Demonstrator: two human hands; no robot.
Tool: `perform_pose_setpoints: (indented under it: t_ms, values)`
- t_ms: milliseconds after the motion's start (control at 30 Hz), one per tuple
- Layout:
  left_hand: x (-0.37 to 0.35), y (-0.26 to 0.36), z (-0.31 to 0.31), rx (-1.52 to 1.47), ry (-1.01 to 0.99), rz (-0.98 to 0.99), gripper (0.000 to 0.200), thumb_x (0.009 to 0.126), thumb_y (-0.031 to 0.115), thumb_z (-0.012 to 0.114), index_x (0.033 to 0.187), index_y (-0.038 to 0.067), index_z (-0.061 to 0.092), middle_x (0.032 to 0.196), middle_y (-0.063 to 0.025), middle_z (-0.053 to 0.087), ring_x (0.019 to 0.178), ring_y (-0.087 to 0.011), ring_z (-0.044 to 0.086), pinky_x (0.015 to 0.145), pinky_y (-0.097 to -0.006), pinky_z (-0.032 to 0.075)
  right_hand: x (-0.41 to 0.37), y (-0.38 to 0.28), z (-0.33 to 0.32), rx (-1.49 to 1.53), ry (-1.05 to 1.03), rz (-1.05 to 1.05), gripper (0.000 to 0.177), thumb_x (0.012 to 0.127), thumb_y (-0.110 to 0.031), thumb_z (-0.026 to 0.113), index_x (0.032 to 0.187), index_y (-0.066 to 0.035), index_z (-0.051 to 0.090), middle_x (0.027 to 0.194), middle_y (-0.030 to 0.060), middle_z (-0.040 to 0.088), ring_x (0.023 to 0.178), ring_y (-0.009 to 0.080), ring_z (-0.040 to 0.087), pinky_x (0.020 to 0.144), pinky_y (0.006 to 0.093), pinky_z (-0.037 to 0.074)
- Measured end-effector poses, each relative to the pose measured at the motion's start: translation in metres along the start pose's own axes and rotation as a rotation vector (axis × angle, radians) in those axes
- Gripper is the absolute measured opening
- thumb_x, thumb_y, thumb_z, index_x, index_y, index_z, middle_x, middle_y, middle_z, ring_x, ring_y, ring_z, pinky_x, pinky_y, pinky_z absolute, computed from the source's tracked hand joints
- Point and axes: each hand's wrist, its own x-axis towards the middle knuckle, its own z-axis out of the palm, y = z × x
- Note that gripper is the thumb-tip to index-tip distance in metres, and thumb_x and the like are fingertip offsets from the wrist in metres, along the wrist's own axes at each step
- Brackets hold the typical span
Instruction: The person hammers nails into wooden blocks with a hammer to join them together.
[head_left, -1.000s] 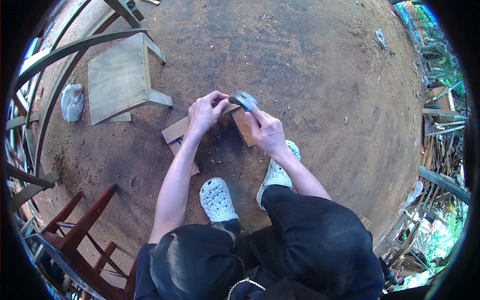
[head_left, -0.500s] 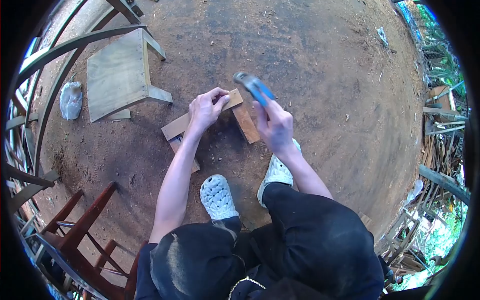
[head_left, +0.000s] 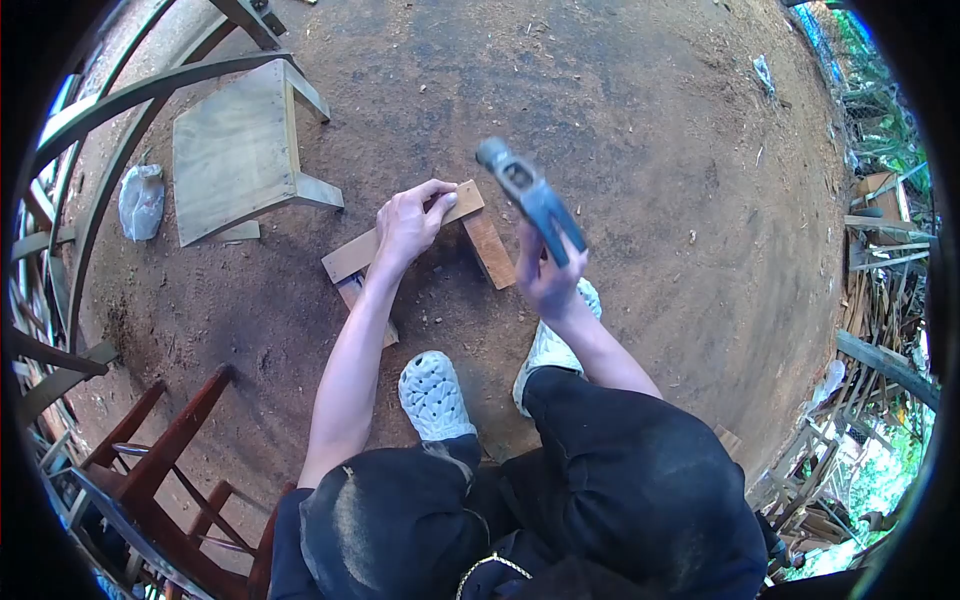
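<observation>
My left hand [head_left: 408, 220] is closed over the top board [head_left: 352, 254] of a small wooden frame, thumb near its right end. Under that end stands a reddish-brown wooden leg [head_left: 489, 252]; a second leg [head_left: 386, 330] shows below the left end, partly behind my forearm. In my right hand [head_left: 549, 280] is a claw hammer [head_left: 520, 180], its head raised above and to the right of the board's end, apart from the wood. Some motion blur softens the hammer. Whether a nail sits under my left fingers cannot be made out.
A low wooden stool [head_left: 237, 150] stands at upper left, beside a clear plastic bag [head_left: 141, 202]. Curved wooden pieces [head_left: 165, 80] arch along the left edge. A dark red chair [head_left: 165, 440] lies at lower left. Scrap wood [head_left: 880, 300] is heaped on the right.
The hammer has swung up and tilted back, its head now showing from above. My right hand has shifted slightly downward. My left hand and the wooden frame stay nearly still.
</observation>
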Motion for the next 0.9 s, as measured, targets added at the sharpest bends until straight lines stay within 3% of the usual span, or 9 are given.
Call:
perform_pose_setpoints:
  t_ms: [33, 100, 133, 300, 367, 433, 500, 767, 900]
  values:
    - [0.000, 0.000, 0.000, -0.004, 0.002, 0.006, 0.026, 0.097, 0.037, 0.072, 0.117, 0.021, 0.079, 0.098, -0.0097, 0.080, 0.093, -0.0283, 0.077, 0.082, -0.0416, 0.057, -0.008, 0.005, 0.004, 0.012, 0.029, -0.035, 0.027, 0.101, -0.008, 0.067, 0.127, -0.004, 0.070, 0.080, 0.0173, 0.067, 0.064, 0.0356, 0.068, 0.057, 0.0429, 0.053]
    - [-0.001, 0.002, -0.001, -0.014, -0.005, 0.006, 0.026, 0.097, 0.037, 0.072, 0.117, 0.021, 0.079, 0.098, -0.0100, 0.080, 0.093, -0.0285, 0.077, 0.083, -0.0417, 0.057, -0.026, 0.019, 0.011, -0.319, -0.459, 0.208, 0.045, 0.102, -0.017, 0.066, 0.147, -0.011, 0.060, 0.079, 0.0146, 0.067, 0.061, 0.0358, 0.069, 0.053, 0.0449, 0.055]
    - [0.001, 0.003, -0.001, -0.022, -0.006, 0.001, 0.026, 0.097, 0.037, 0.073, 0.116, 0.021, 0.080, 0.097, -0.0103, 0.080, 0.092, -0.0286, 0.077, 0.083, -0.0419, 0.057, -0.023, 0.017, 0.010, -0.363, -0.499, 0.192, 0.046, 0.104, -0.020, 0.064, 0.149, -0.012, 0.058, 0.075, 0.0141, 0.064, 0.059, 0.0360, 0.067, 0.053, 0.0461, 0.055]
    - [0.003, -0.002, -0.001, 0.010, -0.023, -0.023, 0.027, 0.097, 0.038, 0.072, 0.117, 0.022, 0.079, 0.098, -0.0114, 0.080, 0.095, -0.0293, 0.077, 0.084, -0.0421, 0.057, 0.003, -0.001, 0.003, -0.197, -0.332, 0.168, 0.051, 0.100, -0.013, 0.067, 0.151, -0.011, 0.057, 0.077, 0.0145, 0.063, 0.062, 0.0343, 0.068, 0.054, 0.0462, 0.053]
    - [0.000, 0.000, 0.001, -0.003, -0.021, -0.026, 0.027, 0.097, 0.038, 0.072, 0.118, 0.022, 0.079, 0.099, -0.0116, 0.080, 0.095, -0.0293, 0.077, 0.085, -0.0420, 0.057, 0.008, -0.013, 0.000, -0.023, -0.030, 0.086, 0.028, 0.103, -0.011, 0.067, 0.129, -0.002, 0.070, 0.076, 0.0167, 0.065, 0.059, 0.0320, 0.066, 0.054, 0.0417, 0.051]
    - [0.001, -0.002, 0.002, 0.000, 0.012, 0.010, 0.028, 0.097, 0.037, 0.074, 0.119, 0.021, 0.080, 0.094, -0.0090, 0.080, 0.090, -0.0240, 0.077, 0.082, -0.0380, 0.057, -0.015, 0.005, 0.005, -0.048, -0.043, 0.064, 0.029, 0.103, -0.010, 0.066, 0.131, -0.004, 0.069, 0.075, 0.0156, 0.066, 0.061, 0.0331, 0.067, 0.056, 0.0418, 0.052]
    - [0.001, -0.002, 0.002, -0.010, 0.002, 0.005, 0.028, 0.097, 0.037, 0.074, 0.119, 0.021, 0.080, 0.094, -0.0088, 0.080, 0.090, -0.0238, 0.077, 0.083, -0.0379, 0.057, -0.021, 0.018, 0.011, -0.389, -0.451, 0.257, 0.032, 0.103, -0.008, 0.065, 0.135, -0.006, 0.068, 0.077, 0.0150, 0.068, 0.063, 0.0336, 0.068, 0.057, 0.0418, 0.053]
    - [0.001, 0.002, -0.002, -0.014, -0.026, -0.042, 0.028, 0.096, 0.039, 0.073, 0.118, 0.022, 0.080, 0.101, -0.0106, 0.081, 0.099, -0.0279, 0.077, 0.088, -0.0404, 0.058, 0.004, 0.000, -0.010, -0.132, -0.113, 0.044, 0.051, 0.099, -0.007, 0.067, 0.149, -0.009, 0.059, 0.081, 0.0134, 0.066, 0.058, 0.0316, 0.066, 0.052, 0.0436, 0.052]
    - [0.002, 0.003, -0.002, -0.034, -0.024, -0.027, 0.029, 0.096, 0.039, 0.073, 0.118, 0.021, 0.080, 0.101, -0.0107, 0.081, 0.099, -0.0276, 0.078, 0.088, -0.0402, 0.057, -0.026, 0.031, 0.007, -0.378, -0.468, 0.199, 0.051, 0.099, -0.009, 0.067, 0.150, -0.012, 0.058, 0.080, 0.0151, 0.065, 0.056, 0.0342, 0.066, 0.053, 0.0458, 0.053]
